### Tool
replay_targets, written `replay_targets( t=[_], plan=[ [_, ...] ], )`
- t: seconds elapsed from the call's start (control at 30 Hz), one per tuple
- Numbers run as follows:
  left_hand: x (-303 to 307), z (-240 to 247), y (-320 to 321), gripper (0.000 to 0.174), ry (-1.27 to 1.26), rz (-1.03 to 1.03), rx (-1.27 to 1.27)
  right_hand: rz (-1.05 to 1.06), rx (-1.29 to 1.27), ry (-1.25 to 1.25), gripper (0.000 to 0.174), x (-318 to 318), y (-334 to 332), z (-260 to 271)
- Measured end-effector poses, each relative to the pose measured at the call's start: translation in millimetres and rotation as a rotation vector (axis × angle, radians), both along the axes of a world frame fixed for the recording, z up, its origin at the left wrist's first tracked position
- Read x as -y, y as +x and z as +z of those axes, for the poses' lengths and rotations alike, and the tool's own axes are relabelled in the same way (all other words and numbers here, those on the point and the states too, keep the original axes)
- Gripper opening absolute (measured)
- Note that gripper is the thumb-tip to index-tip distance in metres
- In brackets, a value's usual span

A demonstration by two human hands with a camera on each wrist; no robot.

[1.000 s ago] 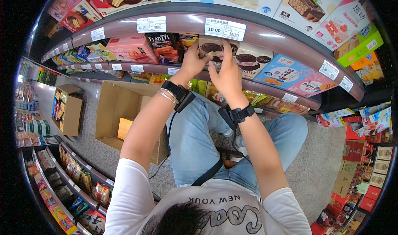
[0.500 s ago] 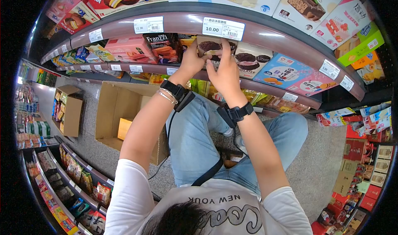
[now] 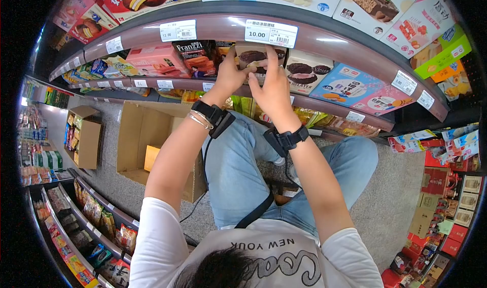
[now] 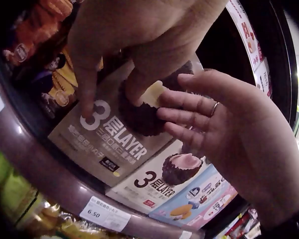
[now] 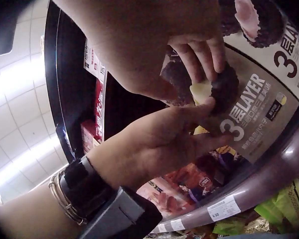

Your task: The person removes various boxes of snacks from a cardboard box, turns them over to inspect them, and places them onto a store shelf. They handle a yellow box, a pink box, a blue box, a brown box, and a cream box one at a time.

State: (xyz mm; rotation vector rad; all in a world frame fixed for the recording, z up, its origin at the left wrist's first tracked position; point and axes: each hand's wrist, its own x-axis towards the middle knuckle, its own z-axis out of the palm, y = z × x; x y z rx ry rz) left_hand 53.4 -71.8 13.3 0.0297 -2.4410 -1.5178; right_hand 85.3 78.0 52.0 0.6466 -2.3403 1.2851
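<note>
A tan box (image 4: 97, 149) printed "3 LAYER" with a dark cookie picture stands tilted on the lower shelf. My left hand (image 3: 232, 76) touches its left part, thumb and index finger on the printed front in the left wrist view. Across from it, my right hand (image 3: 272, 85) rests straight fingers (image 4: 187, 102) on the cookie picture, close to the left thumb. A white "3 LAYER" box (image 3: 308, 72) with a pink-filled cookie stands directly right of the tan one. On the left is a black Franzzi box (image 3: 197, 59).
Just above the hands runs the upper shelf's edge (image 3: 329, 47) with a 10.00 price tag (image 3: 270, 33). Blue and pink biscuit boxes (image 3: 337, 87) stand further right. An open carton (image 3: 134, 136) sits on the floor at left, beside the person's knee.
Both hands stay on the tan box, with the fingers barely shifting. The head view has drifted slightly, so the shelf appears a little further left.
</note>
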Motion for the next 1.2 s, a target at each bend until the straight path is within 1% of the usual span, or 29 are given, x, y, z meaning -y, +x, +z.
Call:
replay_targets(
  t=[0.03, 0.13, 0.23, 0.33, 0.43, 0.53, 0.63, 0.73, 0.83, 0.93, 1.03, 1.13, 1.2],
  plan=[
    [1.6, -1.5, -0.6, 0.067, -0.014, 0.003, -0.007, -0.004, -0.008, 0.002, 0.070, 0.3, 0.0, 0.6],
    [-2.9, 15.8, 6.9, 0.066, -0.018, 0.013, -0.005, -0.015, -0.024, -0.001, 0.069, 1.3, 0.1, 0.8],
    [-3.7, 14.7, 5.9, 0.066, -0.065, 0.033, -0.018, -0.019, -0.026, -0.028, 0.071, 1.6, 0.5, -0.6],
    [1.2, -6.4, -3.8, 0.066, 0.073, -0.022, -0.021, -0.008, -0.022, -0.051, 0.071, -0.4, 0.9, -3.3],
    [1.7, -14.2, -7.2, 0.065, 0.111, -0.050, -0.005, 0.001, -0.019, -0.046, 0.071, -2.1, 2.5, -5.4],
    [3.9, -32.0, -14.4, 0.064, 0.145, -0.073, -0.024, 0.001, -0.012, -0.046, 0.071, -2.5, 4.3, -8.0],
    [3.8, -40.7, -17.2, 0.064, 0.190, -0.096, -0.080, 0.009, -0.008, -0.057, 0.072, -1.5, 5.2, -9.5],
    [2.2, -35.8, -12.5, 0.064, 0.135, -0.093, 0.043, 0.024, 0.021, -0.057, 0.072, -2.1, 6.2, -9.5],
    [-0.3, -51.9, -14.0, 0.061, 0.071, -0.063, -0.081, 0.039, 0.061, -0.064, 0.070, -3.8, 6.9, -9.1],
    [-3.6, -38.9, -8.6, 0.058, 0.011, -0.068, -0.096, 0.024, 0.058, -0.039, 0.071, -5.5, 6.7, -11.9],
    [-2.5, -36.6, -7.3, 0.054, -0.126, 0.012, -0.098, -0.010, 0.076, 0.027, 0.072, -5.0, 7.0, -10.9],
    [-7.8, -15.6, 3.8, 0.054, -0.142, 0.084, 0.048, -0.050, 0.111, 0.118, 0.074, -6.1, 7.7, -8.4],
    [-8.7, -14.7, 6.2, 0.052, -0.169, 0.120, 0.053, -0.066, 0.125, 0.169, 0.077, -8.0, 7.9, -8.9]
  ],
)
